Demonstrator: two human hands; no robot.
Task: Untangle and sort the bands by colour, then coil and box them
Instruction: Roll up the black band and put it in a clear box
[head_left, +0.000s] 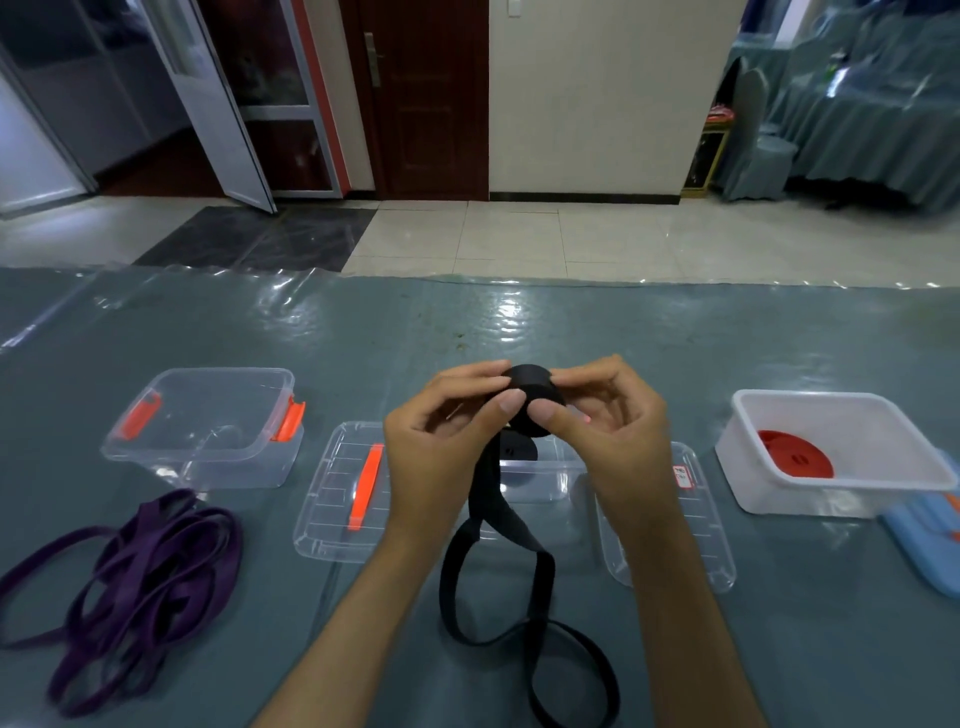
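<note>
I am coiling a black band (535, 400) between my hands, its loose tail trailing black over the grey-blue surface (779, 338). Left of that band a tangle of purple bands (135, 577) is lying. A clear box (208, 426) to its far left is showing orange clips, a clear lid (343, 493) an orange handle. Right of the band, a white tub (831, 457) is holding a red coil (795, 454).

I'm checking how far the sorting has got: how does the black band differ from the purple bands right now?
The black band is part-coiled into a tight roll held by the left hand and right hand, its tail trailing down; the purple bands lie loose and tangled on the table, untouched. Black is one band; purple is a pile. Both are flat bands, neither yet boxed.
</note>
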